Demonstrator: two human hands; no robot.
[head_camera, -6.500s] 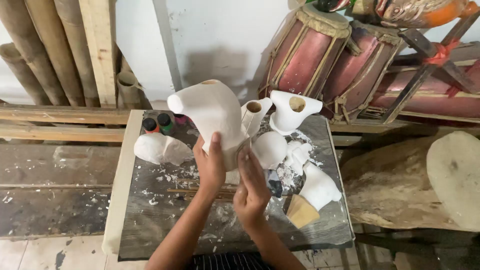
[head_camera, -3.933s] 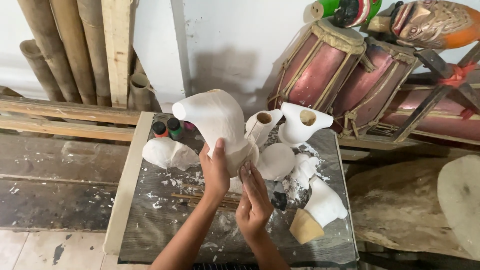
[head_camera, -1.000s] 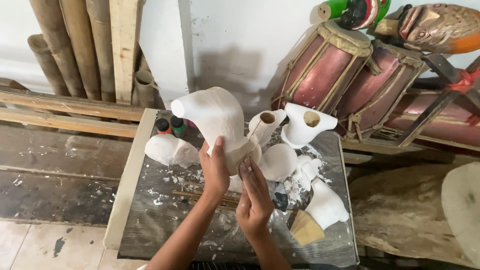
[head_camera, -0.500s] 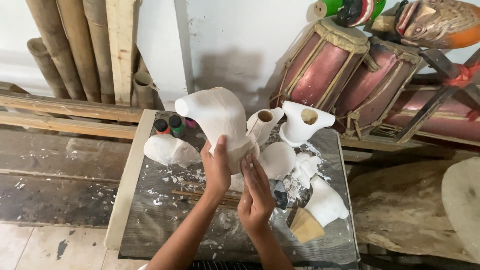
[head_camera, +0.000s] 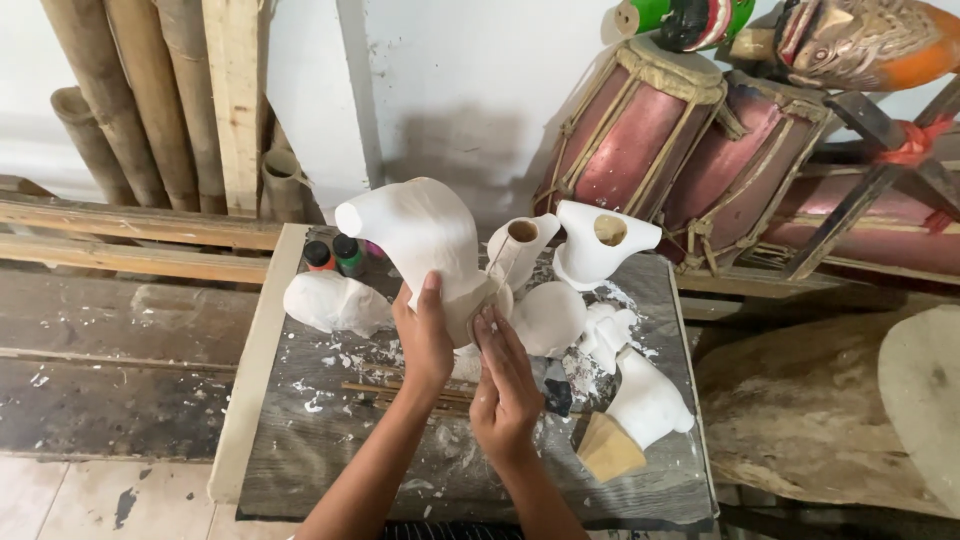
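Now, as half a second ago, the left hand (head_camera: 425, 340) stays wrapped around the big white plaster shape (head_camera: 425, 240), held up over the bench (head_camera: 300, 440), while the right hand (head_camera: 505, 385) presses flat fingers on its lower end; little has moved, so the work there carries on. Behind, two white hollow pieces (head_camera: 600, 240) stand open, looking empty, and small paint bottles (head_camera: 335, 255) keep their caps on.

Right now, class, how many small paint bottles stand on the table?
2, maybe 3: a red-capped bottle and a green-capped bottle at the table's far left corner; a pink one peeks from behind the white sculpture, mostly hidden.
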